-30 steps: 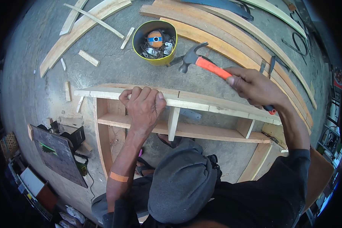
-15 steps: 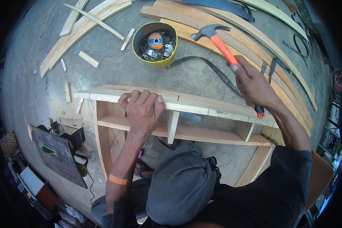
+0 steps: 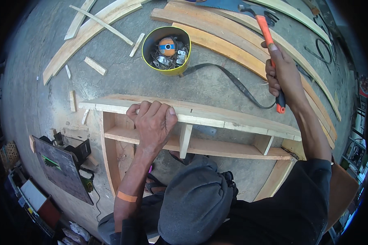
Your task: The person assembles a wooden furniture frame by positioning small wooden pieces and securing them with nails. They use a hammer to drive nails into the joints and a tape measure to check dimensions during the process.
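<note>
My right hand (image 3: pixel 285 67) is closed around the orange-and-black handle of a claw hammer (image 3: pixel 265 30), raised above the right part of a wooden frame. Its head is up at the far side, over the blue saw blade in the picture. My left hand (image 3: pixel 153 122) grips the top board (image 3: pixel 233 120) of the frame, fingers curled over it. Just right of that hand, a short dark mark, perhaps a nail (image 3: pixel 191 110), shows on the board. Below runs a parallel wooden rail (image 3: pixel 229 148), joined by short upright pieces (image 3: pixel 186 139).
A yellow-rimmed bucket (image 3: pixel 166 72) of metal hardware, with an orange disc on top, stands beyond the frame, a dark strap (image 3: pixel 237 83) beside it. Long planks (image 3: pixel 216 43) and a blue handsaw (image 3: pixel 221 4) lie far right. A table saw (image 3: pixel 61 167) stands at the left; wood offcuts (image 3: pixel 96 65) are scattered.
My right hand has lifted the hammer up and away to the right, its handle now more upright. The left hand stays on the board, which has shifted slightly toward me.
</note>
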`<act>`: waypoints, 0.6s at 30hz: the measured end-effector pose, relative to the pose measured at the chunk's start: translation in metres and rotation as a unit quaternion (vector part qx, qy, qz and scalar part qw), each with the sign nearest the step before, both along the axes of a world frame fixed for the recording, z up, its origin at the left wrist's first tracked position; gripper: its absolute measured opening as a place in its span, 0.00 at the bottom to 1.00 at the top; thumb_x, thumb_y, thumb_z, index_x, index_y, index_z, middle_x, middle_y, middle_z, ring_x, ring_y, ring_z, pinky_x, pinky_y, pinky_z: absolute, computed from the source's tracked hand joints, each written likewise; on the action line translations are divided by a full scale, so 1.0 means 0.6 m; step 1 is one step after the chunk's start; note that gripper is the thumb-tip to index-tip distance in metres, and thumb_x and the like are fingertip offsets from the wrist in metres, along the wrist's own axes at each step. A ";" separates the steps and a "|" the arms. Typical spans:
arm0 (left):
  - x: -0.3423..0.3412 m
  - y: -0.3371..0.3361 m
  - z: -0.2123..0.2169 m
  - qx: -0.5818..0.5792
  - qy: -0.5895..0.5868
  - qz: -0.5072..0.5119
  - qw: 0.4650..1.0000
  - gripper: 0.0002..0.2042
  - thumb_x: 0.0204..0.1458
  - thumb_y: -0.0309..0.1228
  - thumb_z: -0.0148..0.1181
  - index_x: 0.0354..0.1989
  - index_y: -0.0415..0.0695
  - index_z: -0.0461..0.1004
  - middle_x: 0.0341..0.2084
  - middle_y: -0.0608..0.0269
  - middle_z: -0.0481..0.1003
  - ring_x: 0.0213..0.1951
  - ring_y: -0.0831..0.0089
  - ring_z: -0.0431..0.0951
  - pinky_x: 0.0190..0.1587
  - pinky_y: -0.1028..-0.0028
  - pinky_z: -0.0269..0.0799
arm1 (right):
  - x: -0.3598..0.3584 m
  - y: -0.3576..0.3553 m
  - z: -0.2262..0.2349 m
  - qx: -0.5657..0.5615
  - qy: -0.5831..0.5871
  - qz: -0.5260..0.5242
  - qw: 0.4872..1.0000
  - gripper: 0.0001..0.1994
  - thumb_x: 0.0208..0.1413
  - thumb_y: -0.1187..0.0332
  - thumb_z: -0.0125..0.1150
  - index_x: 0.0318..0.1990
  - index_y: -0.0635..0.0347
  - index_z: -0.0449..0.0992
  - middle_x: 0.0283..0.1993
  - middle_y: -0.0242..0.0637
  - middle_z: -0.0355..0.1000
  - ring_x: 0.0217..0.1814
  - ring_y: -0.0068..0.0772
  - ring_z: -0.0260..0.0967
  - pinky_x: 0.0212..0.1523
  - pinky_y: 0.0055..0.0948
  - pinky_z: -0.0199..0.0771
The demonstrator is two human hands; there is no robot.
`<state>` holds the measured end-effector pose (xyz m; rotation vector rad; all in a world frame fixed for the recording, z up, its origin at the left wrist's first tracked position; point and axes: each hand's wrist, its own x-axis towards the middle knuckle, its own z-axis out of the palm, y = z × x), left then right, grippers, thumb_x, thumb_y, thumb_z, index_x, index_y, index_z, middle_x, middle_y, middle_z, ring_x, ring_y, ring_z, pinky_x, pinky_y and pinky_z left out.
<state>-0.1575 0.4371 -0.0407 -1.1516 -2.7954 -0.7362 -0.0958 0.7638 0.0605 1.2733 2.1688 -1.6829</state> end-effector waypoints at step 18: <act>-0.009 0.007 0.001 -0.009 0.008 -0.003 1.000 0.08 0.57 0.36 0.61 0.26 0.49 0.77 0.23 0.71 0.70 0.32 0.69 0.68 0.50 0.61 0.53 | -0.022 -0.003 -0.017 0.022 -0.091 0.109 0.990 0.22 0.75 0.47 0.42 0.61 0.51 0.70 0.21 0.22 0.54 0.12 0.16 0.52 0.11 0.21 0.52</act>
